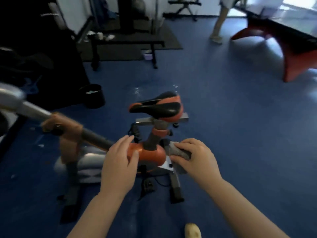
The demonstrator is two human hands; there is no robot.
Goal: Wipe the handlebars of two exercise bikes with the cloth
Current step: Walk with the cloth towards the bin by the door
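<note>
An orange and black exercise bike (151, 155) stands on the blue floor right in front of me, its saddle (156, 105) pointing away. My right hand (195, 157) grips a grey cloth (180, 151) beside the bike's orange body, near a dark grip. My left hand (120, 160) hovers with relaxed fingers over the left side of the orange body and holds nothing. A second bike's silver and dark handlebar (56, 122), wrapped with brown material, reaches in from the left. The picture is blurred.
A black bin (93, 96) stands on the floor at the left. A weight bench (123, 47) is further back. A red and black table (283, 43) fills the right rear. A person's leg (218, 23) shows at the top. The blue floor (240, 117) spreads to the right.
</note>
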